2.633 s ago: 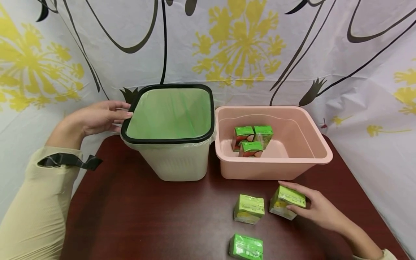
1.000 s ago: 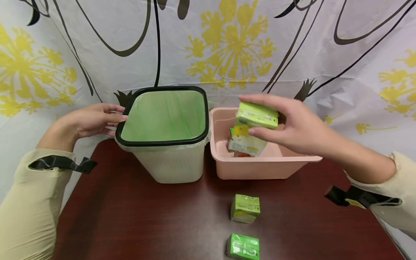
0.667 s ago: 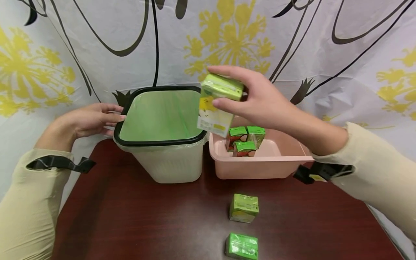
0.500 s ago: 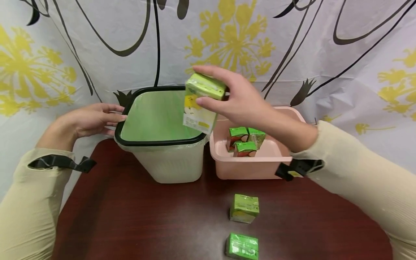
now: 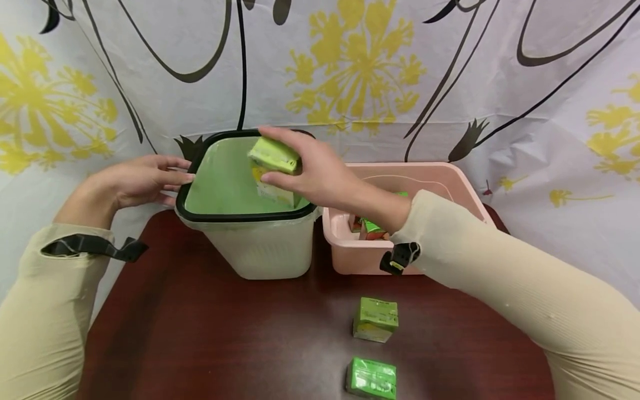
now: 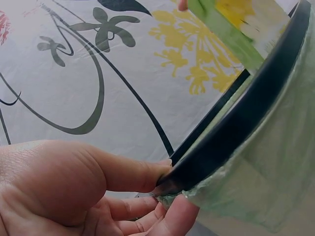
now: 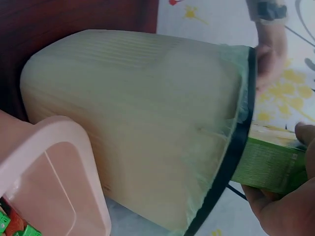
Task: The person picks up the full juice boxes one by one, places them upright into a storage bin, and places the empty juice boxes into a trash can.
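My right hand (image 5: 322,172) grips a green and yellow juice box (image 5: 273,155), thumb at the near side and fingers across the far side. The juice box is over the mouth of a pale trash can (image 5: 265,253), its lower end inside the black rim (image 5: 240,218). A pale green bag lines the can. My left hand (image 5: 137,180) pinches the rim at the left side; in the left wrist view the thumb (image 6: 133,176) is on the rim with fingers beneath. In the right wrist view the juice box (image 7: 270,164) overlaps the can's opening.
A pink tub (image 5: 372,258) stands right of the can, holding several red and green boxes (image 5: 372,229) partly hidden by my right forearm. On the dark table (image 5: 210,333) are a yellow-green box (image 5: 376,319) and a bright green box (image 5: 371,379). A patterned curtain (image 5: 360,66) hangs behind.
My right hand took the juice box from the table, lifted it over the pink tub and carried it left, then lowered it into the can's mouth. The left hand stays at the rim.
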`<state>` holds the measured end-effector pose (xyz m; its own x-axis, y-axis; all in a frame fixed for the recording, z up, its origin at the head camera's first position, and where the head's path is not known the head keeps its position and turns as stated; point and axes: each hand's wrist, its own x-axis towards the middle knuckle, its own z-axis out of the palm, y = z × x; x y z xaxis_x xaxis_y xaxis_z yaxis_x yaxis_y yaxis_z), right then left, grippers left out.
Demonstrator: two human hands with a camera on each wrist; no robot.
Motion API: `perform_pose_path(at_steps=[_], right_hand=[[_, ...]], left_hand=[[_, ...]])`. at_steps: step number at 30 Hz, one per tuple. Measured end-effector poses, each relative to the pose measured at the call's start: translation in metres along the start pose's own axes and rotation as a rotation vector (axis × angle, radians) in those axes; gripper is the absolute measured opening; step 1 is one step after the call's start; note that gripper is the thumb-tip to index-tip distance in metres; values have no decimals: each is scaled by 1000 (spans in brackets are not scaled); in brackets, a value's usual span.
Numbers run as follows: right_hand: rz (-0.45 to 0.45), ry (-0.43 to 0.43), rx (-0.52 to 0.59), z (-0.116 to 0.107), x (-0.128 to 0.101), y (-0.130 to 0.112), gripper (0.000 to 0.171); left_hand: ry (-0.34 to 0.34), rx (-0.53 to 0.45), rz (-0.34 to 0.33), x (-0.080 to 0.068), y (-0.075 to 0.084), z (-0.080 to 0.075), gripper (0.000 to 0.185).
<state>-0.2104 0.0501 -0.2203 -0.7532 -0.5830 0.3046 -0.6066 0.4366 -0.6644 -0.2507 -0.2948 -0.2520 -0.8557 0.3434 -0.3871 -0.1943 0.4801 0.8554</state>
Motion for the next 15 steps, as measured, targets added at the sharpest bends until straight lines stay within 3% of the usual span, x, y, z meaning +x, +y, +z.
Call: perform_pose_path(at_steps=[7, 15], right_hand=[[-85, -10, -27, 1, -14, 1, 66], [-288, 4, -165, 0, -50, 7, 57]], left_hand=[[1, 3, 13, 2, 1, 0, 71], [6, -9, 7, 2, -2, 0, 71]])
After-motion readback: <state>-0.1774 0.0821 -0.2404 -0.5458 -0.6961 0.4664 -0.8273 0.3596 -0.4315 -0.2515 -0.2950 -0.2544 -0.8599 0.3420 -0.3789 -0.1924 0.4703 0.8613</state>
